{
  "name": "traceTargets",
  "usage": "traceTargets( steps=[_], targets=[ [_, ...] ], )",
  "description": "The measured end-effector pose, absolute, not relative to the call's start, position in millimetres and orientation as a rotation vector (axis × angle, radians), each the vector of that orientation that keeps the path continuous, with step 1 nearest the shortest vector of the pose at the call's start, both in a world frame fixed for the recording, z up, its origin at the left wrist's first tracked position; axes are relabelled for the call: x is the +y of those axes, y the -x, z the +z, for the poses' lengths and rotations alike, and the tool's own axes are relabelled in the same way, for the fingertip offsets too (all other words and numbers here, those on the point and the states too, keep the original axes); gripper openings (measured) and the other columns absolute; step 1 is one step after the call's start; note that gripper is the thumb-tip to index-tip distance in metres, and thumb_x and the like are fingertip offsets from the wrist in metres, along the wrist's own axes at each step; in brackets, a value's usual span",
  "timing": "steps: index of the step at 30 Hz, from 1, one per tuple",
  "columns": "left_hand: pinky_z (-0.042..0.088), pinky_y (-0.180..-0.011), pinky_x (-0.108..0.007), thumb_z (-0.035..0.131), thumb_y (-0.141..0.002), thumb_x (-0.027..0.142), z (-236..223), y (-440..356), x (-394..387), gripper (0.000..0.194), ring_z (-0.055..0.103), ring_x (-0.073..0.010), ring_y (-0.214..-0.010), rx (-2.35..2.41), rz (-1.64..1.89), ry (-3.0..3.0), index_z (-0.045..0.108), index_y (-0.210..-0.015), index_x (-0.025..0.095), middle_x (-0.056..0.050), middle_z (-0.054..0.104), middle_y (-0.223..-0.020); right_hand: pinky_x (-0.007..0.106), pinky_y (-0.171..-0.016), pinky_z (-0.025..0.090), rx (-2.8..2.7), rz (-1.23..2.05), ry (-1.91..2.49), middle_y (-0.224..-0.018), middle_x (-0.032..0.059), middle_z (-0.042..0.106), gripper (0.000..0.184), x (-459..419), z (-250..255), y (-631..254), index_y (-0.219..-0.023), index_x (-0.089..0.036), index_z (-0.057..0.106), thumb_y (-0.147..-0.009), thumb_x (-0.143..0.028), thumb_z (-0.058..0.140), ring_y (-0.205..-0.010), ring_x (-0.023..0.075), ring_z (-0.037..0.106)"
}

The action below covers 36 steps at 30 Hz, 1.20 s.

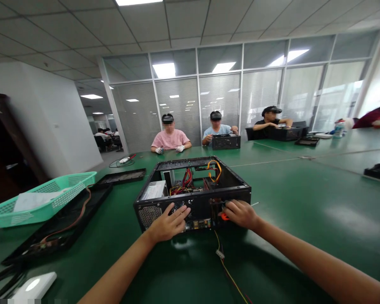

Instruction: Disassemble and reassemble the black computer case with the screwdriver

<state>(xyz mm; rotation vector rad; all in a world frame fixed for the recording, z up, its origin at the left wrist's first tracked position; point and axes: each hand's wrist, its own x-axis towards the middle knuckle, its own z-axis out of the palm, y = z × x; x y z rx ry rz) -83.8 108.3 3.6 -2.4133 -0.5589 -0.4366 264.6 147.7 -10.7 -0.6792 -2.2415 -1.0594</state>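
A black computer case [196, 211] lies on the green table with its top side uncovered and its rear panel facing me. Inside it are a silver power supply [153, 190], bundled wires and an orange cable [220, 171]. My left hand [169, 223] rests on the rear panel, fingers spread, holding nothing. At the panel's right end, my right hand [240, 213] has its fingers bent against the slot area. It is closed on what looks like a screwdriver [224, 216]; an orange handle shows below the fingers and a thin shaft sticks out beyond the hand.
Thin wires with a white connector [220, 254] lie before the case. On the left are a green basket [44, 215], a black panel [82, 219] with a cable, a flat cover [122, 175] and a white device [34, 289]. Several people sit across the table.
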Motion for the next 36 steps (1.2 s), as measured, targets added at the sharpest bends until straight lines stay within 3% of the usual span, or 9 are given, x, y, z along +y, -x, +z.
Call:
traceTargets(
  steps=[4, 6, 9, 12, 15, 21, 26, 30, 36],
  targets=[
    [0.009, -0.110, -0.054, 0.038, -0.089, 0.014, 19, 95, 212, 0.024, 0.029, -0.0218, -0.132, -0.759, -0.356, 2.511, 0.060, -0.097, 0.021, -0.008, 0.039, -0.139, 0.026, -0.062, 0.032, -2.374, -0.806, 1.011, -0.083, 0.0067, 0.060, 0.020, 243, 21, -226, -0.082, -0.018, 0.061, -0.090, -0.023, 0.044, -0.075, 0.0147, 0.053],
    [0.009, -0.111, -0.051, 0.036, -0.089, 0.012, 35, 88, 270, 0.028, 0.028, -0.0208, -0.133, -1.063, -0.311, 2.590, 0.060, -0.100, 0.021, -0.007, 0.039, -0.139, 0.024, -0.063, 0.035, -2.433, -0.537, 1.368, -0.098, 0.0101, 0.060, 0.016, 289, 50, -199, -0.092, -0.017, 0.062, -0.087, -0.028, 0.051, -0.087, 0.0175, 0.056],
    [0.017, -0.108, -0.052, 0.042, -0.087, 0.012, 56, 65, 337, 0.029, 0.036, -0.0232, -0.128, -2.082, -0.412, 2.356, 0.056, -0.110, 0.020, -0.012, 0.048, -0.132, 0.024, -0.061, 0.037, -2.377, -0.444, 1.546, -0.096, 0.0133, 0.063, 0.026, 335, 87, -161, -0.098, -0.014, 0.062, -0.086, -0.034, 0.051, -0.082, 0.0194, 0.060],
    [0.034, -0.096, -0.055, 0.053, -0.083, 0.018, 65, 52, 361, 0.025, 0.050, -0.0315, -0.114, -2.417, -0.405, 2.207, 0.058, -0.106, 0.011, -0.021, 0.056, -0.116, 0.024, -0.064, 0.040, -2.363, -0.396, 1.568, -0.095, 0.0109, 0.065, 0.034, 340, 100, -134, -0.100, -0.017, 0.062, -0.087, -0.043, 0.045, -0.082, 0.0192, 0.062],
    [0.046, -0.086, -0.042, 0.055, -0.084, 0.030, 63, 65, 337, 0.030, 0.056, -0.0223, -0.102, -2.557, -0.486, 2.182, 0.054, -0.109, 0.012, -0.012, 0.056, -0.112, 0.025, -0.068, 0.041, -2.355, -0.389, 1.526, -0.099, 0.0112, 0.065, 0.042, 307, 101, -130, -0.099, -0.017, 0.064, -0.088, -0.048, 0.039, -0.087, 0.0204, 0.062],
    [0.050, -0.074, -0.029, 0.057, -0.078, 0.014, 36, 87, 211, 0.004, 0.066, -0.0189, -0.083, -2.532, -1.042, 2.379, 0.053, -0.077, 0.015, -0.010, 0.066, -0.084, 0.027, -0.067, 0.037, -2.232, -0.278, 1.329, -0.084, 0.0131, 0.067, 0.051, 192, 101, -167, -0.089, -0.014, 0.065, -0.088, -0.053, 0.033, -0.080, 0.0221, 0.062],
    [0.053, -0.069, -0.026, 0.059, -0.078, 0.019, 6, 61, 113, 0.009, 0.067, -0.0140, -0.073, -2.310, -1.606, 2.611, 0.052, -0.078, 0.014, -0.007, 0.068, -0.082, 0.022, -0.056, 0.036, -2.062, 0.421, 0.961, -0.066, 0.0016, 0.062, 0.037, 101, 78, -183, -0.088, -0.018, 0.061, -0.085, -0.050, 0.044, -0.057, 0.0115, 0.055],
    [0.055, -0.070, -0.029, 0.071, -0.068, 0.015, -9, 47, 61, 0.021, 0.067, -0.0160, -0.068, -2.101, -2.610, 2.472, 0.058, -0.084, 0.010, -0.008, 0.068, -0.075, 0.019, -0.043, 0.034, -1.772, 1.034, 0.781, -0.063, -0.0008, 0.061, 0.032, 55, 43, -187, -0.091, -0.016, 0.057, -0.080, -0.045, 0.050, -0.045, 0.0079, 0.049],
    [0.056, -0.077, -0.033, 0.066, -0.073, 0.007, -18, 32, 30, 0.014, 0.068, -0.0189, -0.074, -2.059, -3.254, 2.159, 0.061, -0.086, 0.005, -0.014, 0.069, -0.081, 0.019, -0.043, 0.038, -1.285, 1.422, 0.679, -0.061, -0.0003, 0.062, 0.031, 35, 0, -193, -0.091, -0.015, 0.054, -0.074, -0.040, 0.055, -0.047, 0.0090, 0.054]
  ],
)
